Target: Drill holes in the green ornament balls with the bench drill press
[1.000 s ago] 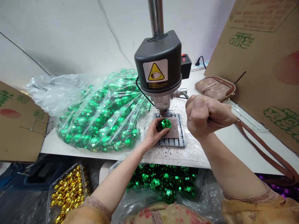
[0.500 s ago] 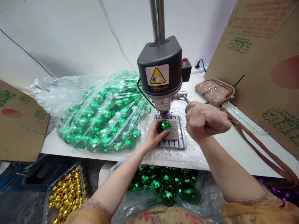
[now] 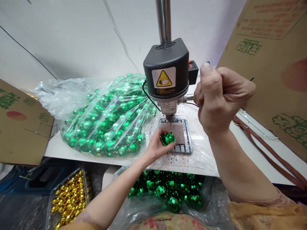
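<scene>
Between the left hand's [image 3: 155, 146] thumb and fingers sits a green ball [image 3: 169, 138].

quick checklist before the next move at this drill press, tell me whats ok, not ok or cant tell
1. Green ball held: ok, in the left hand.
2. Green ball lined up under the drill bit: not ok, it sits nearer the wearer than the bit.
3. Brown pad on the base plate: ok, lying on it.
4. Right hand gripping a lever: cannot tell, the closed fist hides whatever is inside.
5. Power switch position: cannot tell, too small to read.
</scene>
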The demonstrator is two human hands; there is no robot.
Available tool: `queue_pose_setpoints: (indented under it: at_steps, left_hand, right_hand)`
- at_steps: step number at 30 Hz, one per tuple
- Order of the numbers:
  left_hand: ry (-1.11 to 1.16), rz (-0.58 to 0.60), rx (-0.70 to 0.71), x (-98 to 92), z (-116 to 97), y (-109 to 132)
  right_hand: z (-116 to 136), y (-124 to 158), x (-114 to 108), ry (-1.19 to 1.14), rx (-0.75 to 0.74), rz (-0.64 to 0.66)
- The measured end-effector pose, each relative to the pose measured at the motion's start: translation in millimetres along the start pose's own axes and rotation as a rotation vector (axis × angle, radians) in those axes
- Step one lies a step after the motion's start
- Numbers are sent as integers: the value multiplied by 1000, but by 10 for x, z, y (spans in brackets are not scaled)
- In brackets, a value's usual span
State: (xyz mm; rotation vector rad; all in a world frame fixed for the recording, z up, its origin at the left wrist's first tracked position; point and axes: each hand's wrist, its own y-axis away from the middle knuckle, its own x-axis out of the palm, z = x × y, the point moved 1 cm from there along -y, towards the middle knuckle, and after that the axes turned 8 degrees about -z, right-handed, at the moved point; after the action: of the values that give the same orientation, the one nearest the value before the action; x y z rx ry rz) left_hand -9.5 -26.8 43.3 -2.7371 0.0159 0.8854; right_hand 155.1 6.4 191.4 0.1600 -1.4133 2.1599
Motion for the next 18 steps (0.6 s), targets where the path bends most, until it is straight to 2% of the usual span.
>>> queue_pose_setpoints:
  at_steps: [3,4,5,6,7,10,12,15,18]
  left_hand:
    - [-184,449,102,-293,-142,286]
    - [-212,556,118,-374,-173,352]
    - [-215,604,117,-437,-191,383]
    - [-192,592,106,-478,-191,371]
    - [-153,522,99,-497,-170,312]
    - [-90,123,138,-466,21,-84]
    - [-212,-29,145,-408,218,-422]
    - [-637,42,160,-325,482,-824]
    - [-888,85,192,-282,622,-1023]
  right_hand:
    - [-25,11,-1,-20,58,-23]
    - [-32,19,1,-27,66,-37]
    - [-37,26,6,-35,70,-51]
    - [-42,31,12,-44,71,-68]
    - [-45,34,18,-54,68,-84]
    - [-52,37,33,-61,56,-100]
    - [-53,39,33,-63,56,-99]
    - [-44,40,25,-83,68,-85]
    - [-27,37,18,-103,57,-74]
